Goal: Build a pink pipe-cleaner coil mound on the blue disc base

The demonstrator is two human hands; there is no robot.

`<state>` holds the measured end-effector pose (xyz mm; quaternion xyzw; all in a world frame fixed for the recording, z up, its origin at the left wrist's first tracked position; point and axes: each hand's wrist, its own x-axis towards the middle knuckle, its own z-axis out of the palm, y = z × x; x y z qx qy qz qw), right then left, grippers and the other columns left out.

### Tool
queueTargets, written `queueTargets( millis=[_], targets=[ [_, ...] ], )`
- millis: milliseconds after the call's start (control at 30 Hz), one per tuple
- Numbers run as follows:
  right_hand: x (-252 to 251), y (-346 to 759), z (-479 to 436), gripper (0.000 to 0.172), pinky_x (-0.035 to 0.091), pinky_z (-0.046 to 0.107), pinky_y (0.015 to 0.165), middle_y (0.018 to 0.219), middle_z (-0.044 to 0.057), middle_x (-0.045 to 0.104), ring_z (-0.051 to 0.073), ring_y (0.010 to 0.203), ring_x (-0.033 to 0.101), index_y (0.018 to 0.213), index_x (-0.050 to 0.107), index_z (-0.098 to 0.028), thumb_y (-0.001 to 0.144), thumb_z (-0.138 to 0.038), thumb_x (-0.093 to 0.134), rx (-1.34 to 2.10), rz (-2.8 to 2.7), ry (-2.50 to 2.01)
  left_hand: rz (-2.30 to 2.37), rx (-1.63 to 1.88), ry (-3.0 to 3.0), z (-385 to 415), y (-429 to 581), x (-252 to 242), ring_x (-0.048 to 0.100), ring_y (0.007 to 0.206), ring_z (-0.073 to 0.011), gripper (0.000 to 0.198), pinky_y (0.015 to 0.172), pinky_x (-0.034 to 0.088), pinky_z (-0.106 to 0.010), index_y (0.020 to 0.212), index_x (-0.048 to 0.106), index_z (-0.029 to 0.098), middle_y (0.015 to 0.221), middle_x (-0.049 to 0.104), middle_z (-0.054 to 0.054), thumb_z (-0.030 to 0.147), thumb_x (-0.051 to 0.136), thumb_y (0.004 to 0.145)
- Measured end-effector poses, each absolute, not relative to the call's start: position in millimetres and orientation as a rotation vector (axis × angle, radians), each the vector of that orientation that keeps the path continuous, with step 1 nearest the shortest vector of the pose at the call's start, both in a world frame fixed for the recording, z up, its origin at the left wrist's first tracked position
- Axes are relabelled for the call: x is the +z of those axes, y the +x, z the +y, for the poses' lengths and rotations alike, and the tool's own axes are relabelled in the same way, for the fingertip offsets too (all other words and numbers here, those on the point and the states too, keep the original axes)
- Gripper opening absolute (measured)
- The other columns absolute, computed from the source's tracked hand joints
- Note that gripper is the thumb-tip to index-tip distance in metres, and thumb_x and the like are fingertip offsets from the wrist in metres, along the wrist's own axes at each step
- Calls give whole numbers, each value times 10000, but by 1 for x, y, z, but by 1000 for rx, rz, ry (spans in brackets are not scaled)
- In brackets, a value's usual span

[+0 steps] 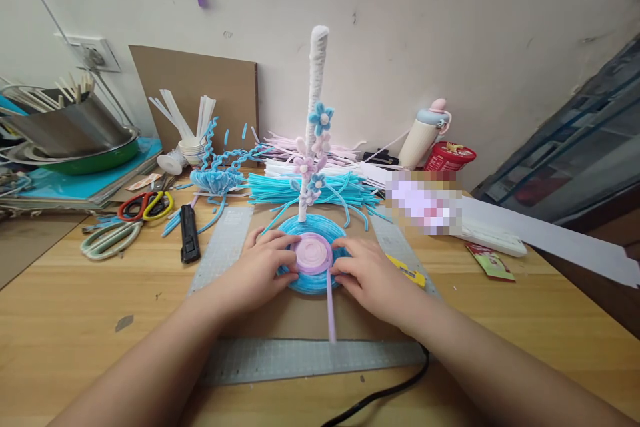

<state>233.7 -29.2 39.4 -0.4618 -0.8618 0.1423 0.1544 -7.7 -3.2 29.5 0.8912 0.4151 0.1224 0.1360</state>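
Note:
A flat pink-lilac coil of pipe cleaner (313, 254) lies on a larger round blue pipe-cleaner base (313, 285). My left hand (270, 258) has its curled fingers closed on the coil's left edge. At the right edge, my right hand (367, 273) pinches the coil where a loose lilac tail (331, 313) hangs towards me. Behind the coil, a white wrapped stem (317, 67) stands upright on the base. It carries several small flowers, among them a blue flower (321, 119) and a pink flower (303, 167).
Beneath lie brown cardboard (300, 320) and a grey cutting mat (310, 360). Blue pipe cleaners (310, 189) are bundled behind. Scissors (113, 240) and a black cutter (189, 233) are at left. A yellow tool (407, 271) lies beyond my right hand; a black cable (385, 390) runs in front.

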Motion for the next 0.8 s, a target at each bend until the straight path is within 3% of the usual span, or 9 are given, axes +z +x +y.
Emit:
queueTargets(
  millis=[100, 233, 467, 667, 800],
  targets=[
    [37, 238, -25, 176, 270, 512, 1082, 1334, 66, 573, 256, 1295, 440, 929, 735, -257, 849, -160, 612, 426, -2519, -1332, 1205, 352, 2577, -3, -7, 30, 421, 1260, -280, 72, 1077, 156, -568, 855, 696, 307, 1352, 560, 31, 261, 651, 824],
    [38, 243, -19, 213, 131, 611, 1114, 1427, 20, 501, 268, 1374, 360, 962, 728, -305, 865, -169, 596, 480, -2598, -1295, 1209, 357, 2573, -3, -7, 30, 428, 1253, -280, 65, 1080, 157, -570, 851, 701, 300, 1344, 567, 25, 262, 660, 818],
    [41, 246, -19, 269, -30, 668, 1104, 1242, -2, 661, 265, 1330, 431, 999, 708, -302, 894, -127, 533, 423, -2676, -1185, 1221, 338, 2583, -4, -7, 31, 429, 1258, -280, 80, 1086, 161, -581, 861, 699, 314, 1357, 556, 39, 259, 658, 818],
    [34, 248, -23, 369, -158, 612, 1109, 1133, -48, 715, 202, 1268, 505, 1043, 668, -313, 862, -37, 501, 175, -2691, -1018, 1260, 298, 2574, -5, -5, 33, 418, 1275, -288, 107, 1093, 163, -587, 880, 705, 323, 1364, 551, 44, 257, 641, 824],
    [32, 245, -27, 331, -161, 578, 1129, 1132, 10, 716, 202, 1253, 514, 1037, 668, -250, 833, -42, 510, -47, -2754, -934, 1255, 305, 2585, -5, -4, 32, 430, 1264, -279, 98, 1093, 167, -584, 868, 700, 323, 1356, 557, 52, 260, 641, 822]
  ],
)
